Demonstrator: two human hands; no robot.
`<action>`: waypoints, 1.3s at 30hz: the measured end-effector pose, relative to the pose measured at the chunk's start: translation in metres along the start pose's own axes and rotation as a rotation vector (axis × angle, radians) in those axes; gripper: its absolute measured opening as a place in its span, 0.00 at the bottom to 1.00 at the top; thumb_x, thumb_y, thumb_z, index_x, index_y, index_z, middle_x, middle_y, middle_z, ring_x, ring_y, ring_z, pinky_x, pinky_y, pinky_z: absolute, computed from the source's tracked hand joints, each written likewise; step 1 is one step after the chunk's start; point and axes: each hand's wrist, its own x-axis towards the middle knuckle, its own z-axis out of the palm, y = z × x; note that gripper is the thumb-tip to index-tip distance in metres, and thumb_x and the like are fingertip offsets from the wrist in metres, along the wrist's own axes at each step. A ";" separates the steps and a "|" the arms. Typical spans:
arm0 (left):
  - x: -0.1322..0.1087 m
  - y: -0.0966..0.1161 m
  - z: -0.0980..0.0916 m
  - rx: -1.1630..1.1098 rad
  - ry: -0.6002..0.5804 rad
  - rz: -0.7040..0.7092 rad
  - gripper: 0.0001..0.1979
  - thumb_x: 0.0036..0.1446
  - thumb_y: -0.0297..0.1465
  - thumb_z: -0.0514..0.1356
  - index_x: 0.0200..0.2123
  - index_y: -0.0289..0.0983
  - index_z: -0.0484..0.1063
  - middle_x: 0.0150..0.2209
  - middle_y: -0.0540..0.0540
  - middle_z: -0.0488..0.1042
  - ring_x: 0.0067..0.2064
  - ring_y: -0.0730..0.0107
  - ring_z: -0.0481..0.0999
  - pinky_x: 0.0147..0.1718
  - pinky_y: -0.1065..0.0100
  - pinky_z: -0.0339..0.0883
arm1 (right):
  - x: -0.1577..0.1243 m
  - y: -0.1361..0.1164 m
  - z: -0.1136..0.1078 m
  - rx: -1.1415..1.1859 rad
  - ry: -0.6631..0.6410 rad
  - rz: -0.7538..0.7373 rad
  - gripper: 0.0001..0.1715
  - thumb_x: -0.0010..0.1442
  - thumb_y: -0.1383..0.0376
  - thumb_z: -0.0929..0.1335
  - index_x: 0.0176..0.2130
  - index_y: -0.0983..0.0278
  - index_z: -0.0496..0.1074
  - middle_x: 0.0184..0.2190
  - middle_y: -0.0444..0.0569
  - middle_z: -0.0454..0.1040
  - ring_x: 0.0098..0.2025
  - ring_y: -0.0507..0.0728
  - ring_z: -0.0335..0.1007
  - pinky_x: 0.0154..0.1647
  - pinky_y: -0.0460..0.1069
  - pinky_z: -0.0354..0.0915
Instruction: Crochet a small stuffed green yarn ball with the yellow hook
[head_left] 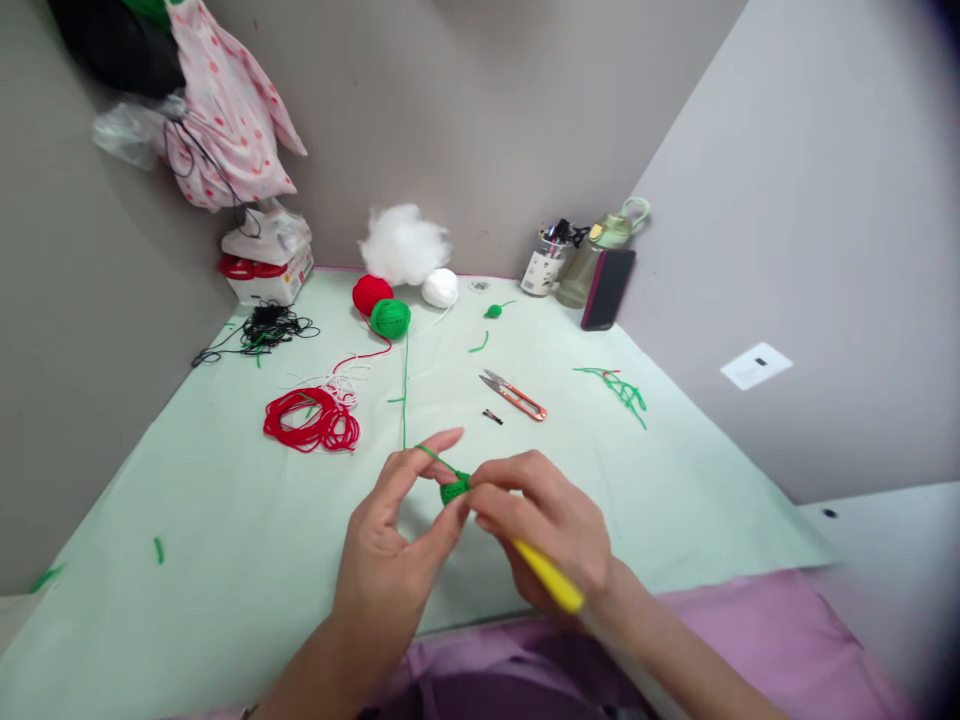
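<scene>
The left hand (394, 545) had its thumb and a finger clamped on a small, rounded green crocheted piece (452, 492), while its index finger stood raised and apart, a thin green yarn strand (436, 459) slanting from it to the work. The right hand (551, 520) gripped a slim tool with a yellow handle (550, 577), its fingers together around it and their tips meeting the piece's right side; the tool's tip was hidden. The piece was held up over the near middle of the pale mint-green surface (247, 560).

Farther back, more green yarn ran from a round green yarn ball (391, 320) towards the left hand. That ball sat just in front of a red yarn ball (370, 293), with a white yarn ball (440, 288) to the right and fluffy white stuffing (405, 245) behind. Orange-handled metal snips (516, 394) lay beyond the right hand, near a small black object (492, 416). A loose red yarn coil (300, 430) lay to the left, tangled green yarn scraps (626, 388) to the right.
</scene>
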 end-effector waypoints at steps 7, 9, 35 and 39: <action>0.009 0.007 0.000 -0.542 -0.207 -0.375 0.28 0.54 0.34 0.73 0.59 0.39 0.78 0.34 0.50 0.72 0.36 0.72 0.68 0.41 0.70 0.65 | -0.005 0.000 0.003 0.308 0.213 0.177 0.16 0.72 0.70 0.66 0.54 0.57 0.78 0.42 0.52 0.82 0.41 0.58 0.79 0.40 0.53 0.77; 0.009 0.009 -0.001 -0.527 -0.161 -0.319 0.25 0.54 0.33 0.73 0.57 0.40 0.80 0.33 0.50 0.72 0.36 0.73 0.68 0.41 0.71 0.65 | -0.001 0.001 0.004 0.569 0.298 0.327 0.14 0.73 0.68 0.65 0.49 0.58 0.80 0.36 0.50 0.80 0.34 0.55 0.76 0.35 0.52 0.75; 0.003 0.006 0.002 -0.285 -0.257 -0.208 0.19 0.58 0.37 0.71 0.53 0.49 0.82 0.41 0.47 0.79 0.46 0.62 0.72 0.50 0.64 0.64 | 0.005 0.007 0.010 0.776 0.281 0.577 0.10 0.69 0.59 0.71 0.40 0.59 0.83 0.35 0.50 0.81 0.34 0.55 0.73 0.35 0.50 0.71; 0.003 0.011 -0.002 -0.285 -0.266 -0.224 0.19 0.58 0.39 0.69 0.53 0.46 0.82 0.40 0.47 0.77 0.44 0.62 0.72 0.48 0.64 0.64 | 0.006 0.010 0.007 0.936 0.268 0.663 0.12 0.68 0.57 0.71 0.38 0.60 0.83 0.33 0.47 0.79 0.31 0.52 0.71 0.34 0.48 0.70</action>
